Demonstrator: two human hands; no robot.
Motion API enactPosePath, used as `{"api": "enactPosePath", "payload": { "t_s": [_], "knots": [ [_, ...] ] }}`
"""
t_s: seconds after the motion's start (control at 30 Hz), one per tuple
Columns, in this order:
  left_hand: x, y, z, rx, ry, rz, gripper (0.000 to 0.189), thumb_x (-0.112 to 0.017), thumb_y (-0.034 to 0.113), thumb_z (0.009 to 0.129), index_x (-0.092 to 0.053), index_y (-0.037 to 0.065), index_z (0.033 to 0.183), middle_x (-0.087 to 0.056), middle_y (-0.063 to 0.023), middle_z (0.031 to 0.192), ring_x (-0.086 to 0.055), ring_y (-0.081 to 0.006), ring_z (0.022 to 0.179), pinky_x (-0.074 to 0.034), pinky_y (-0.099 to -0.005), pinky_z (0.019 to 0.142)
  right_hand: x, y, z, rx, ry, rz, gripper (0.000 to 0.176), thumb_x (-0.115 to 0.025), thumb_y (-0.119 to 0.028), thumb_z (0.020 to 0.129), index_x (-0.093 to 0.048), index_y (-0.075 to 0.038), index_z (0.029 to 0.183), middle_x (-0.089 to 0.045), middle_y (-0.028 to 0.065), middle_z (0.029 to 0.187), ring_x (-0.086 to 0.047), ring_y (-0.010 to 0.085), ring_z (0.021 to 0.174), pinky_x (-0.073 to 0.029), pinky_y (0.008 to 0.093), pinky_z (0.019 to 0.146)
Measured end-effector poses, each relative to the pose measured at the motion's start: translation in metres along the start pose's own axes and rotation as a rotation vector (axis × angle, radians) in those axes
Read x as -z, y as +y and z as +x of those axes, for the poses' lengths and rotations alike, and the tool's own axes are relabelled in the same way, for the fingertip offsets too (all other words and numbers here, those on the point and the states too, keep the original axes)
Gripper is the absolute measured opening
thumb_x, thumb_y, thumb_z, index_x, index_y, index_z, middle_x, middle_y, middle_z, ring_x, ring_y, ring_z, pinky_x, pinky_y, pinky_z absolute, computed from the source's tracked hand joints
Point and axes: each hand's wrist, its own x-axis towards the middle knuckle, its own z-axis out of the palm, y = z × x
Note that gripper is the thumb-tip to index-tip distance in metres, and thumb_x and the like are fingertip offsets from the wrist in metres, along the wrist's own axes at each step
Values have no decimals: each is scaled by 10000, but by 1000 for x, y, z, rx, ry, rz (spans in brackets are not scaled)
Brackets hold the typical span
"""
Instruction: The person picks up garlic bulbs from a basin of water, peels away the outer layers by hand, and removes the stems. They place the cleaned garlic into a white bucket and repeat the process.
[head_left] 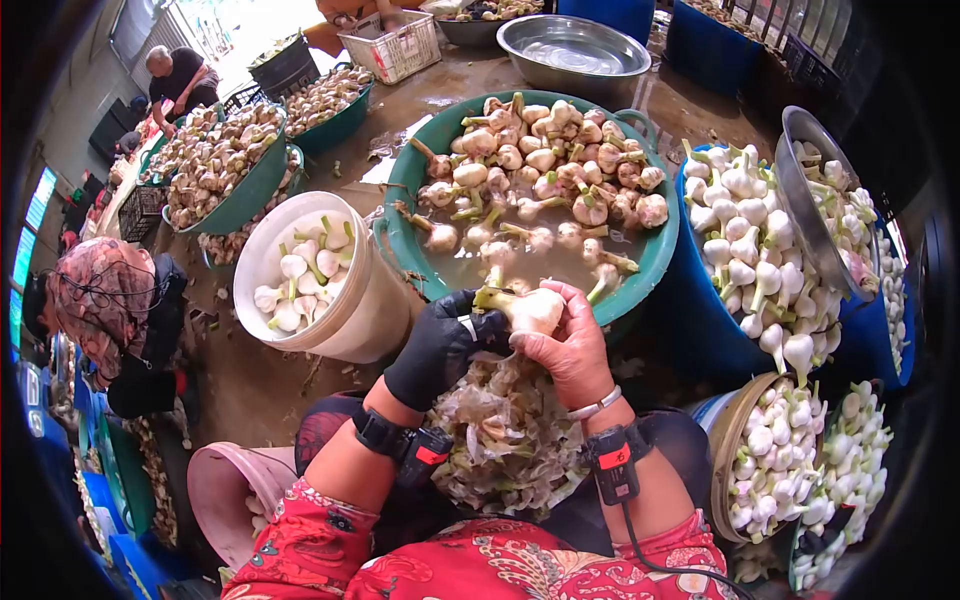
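A garlic bulb (537,311) with a short green stem is held between my two hands, over the near edge of a green tub (655,275) of garlic and murky water. My left hand (440,345), in a black glove, closes round the stem end. The bare fingers and thumb of my right hand (570,350) pinch the bulb's right side. Below both hands, a heap of peeled papery skins (510,430) lies in my lap.
A white bucket (375,315) of peeled garlic stands left of the tub, and a pink bucket (225,485) lower left. Blue barrels (700,300) of white garlic are at right. A metal basin (573,55) is behind. Two people (182,80) (105,300) sit at left.
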Motion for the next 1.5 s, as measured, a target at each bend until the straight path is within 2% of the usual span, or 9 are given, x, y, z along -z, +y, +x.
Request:
{"api": "enactPosePath", "payload": {
  "t_s": [0.4, 0.63, 0.8, 0.9, 0.97, 1.3, 1.37, 1.43, 1.5],
  "knots": [
    [-5, -5, -2, 76, 13, -42, 220, -616, 113, 874, -603, 15, 1070, -634, -39, 918, -608, -126, 770, -520, -291, 705, 8, 11, -2, 36, 48, -2, 628, -762, -191, 775, -418, -37, 1277, -563, 65, 1070, -592, 141, 869, -520, 260, 698],
    [2, -9, -3, -120, 79, 453, 224, -577, -30, 831, -636, 6, 1044, -659, -35, 923, -605, -100, 827, -505, -262, 737, 13, -13, -4, -467, 84, 138, 502, -576, -523, 856, -569, -51, 1028, -624, 48, 761, -606, 133, 569, -468, 216, 451],
    [-7, 3, -12, -158, -87, 416, 289, -573, -57, 800, -646, 17, 1069, -664, -37, 994, -604, -102, 904, -493, -259, 824, 13, -15, -16, -767, -442, 282, 560, -560, -519, 853, -570, 1, 1059, -648, 107, 789, -633, 170, 586, -493, 246, 473],
    [1, 7, -13, -410, -127, 692, 279, -579, -10, 834, -619, -4, 1110, -650, -69, 1042, -602, -115, 934, -498, -268, 829, 21, -9, -16, -673, -346, 392, 540, -604, -469, 853, -554, 1, 1113, -647, 124, 894, -659, 188, 705, -545, 263, 576],
    [19, -2, -7, 8, 159, 92, 350, -593, 103, 860, -562, 11, 1196, -623, -93, 1090, -597, -161, 961, -494, -293, 830, 24, -13, -11, -527, -196, 396, 536, -645, -403, 854, -480, -44, 1216, -636, 121, 959, -669, 208, 764, -567, 285, 617],
    [-7, 3, -15, -15, -6, 85, 345, -622, 90, 845, -571, -4, 1173, -631, -65, 905, -589, -139, 764, -488, -269, 713, 19, 4, -3, -406, 50, 192, 319, -600, -289, 901, -572, -74, 1135, -638, 54, 977, -630, 158, 872, -519, 303, 755],
    [1, 2, -11, 33, 55, 101, 298, -609, 126, 870, -591, -4, 1137, -631, -62, 872, -584, -131, 723, -480, -267, 682, 18, 13, 1, 234, 224, -411, 198, -621, -208, 865, -603, -26, 941, -610, 49, 849, -589, 163, 740, -481, 293, 638],
    [4, 3, -8, -46, 117, 145, 288, -574, 198, 912, -599, -4, 1116, -618, -55, 829, -575, -121, 690, -479, -264, 652, 0, -17, -6, 674, -18, -934, 82, -599, -91, 786, -581, -12, 796, -541, 152, 755, -517, 342, 657, -461, 411, 665],
    [3, 13, -13, -112, 134, 261, 319, -540, 253, 938, -600, -5, 1116, -600, -47, 802, -578, -114, 682, -477, -254, 627, 8, -1, -19, 229, -324, -930, 110, -594, -128, 784, -606, -26, 823, -591, 175, 770, -563, 367, 699, -469, 439, 678]
  ]
}}
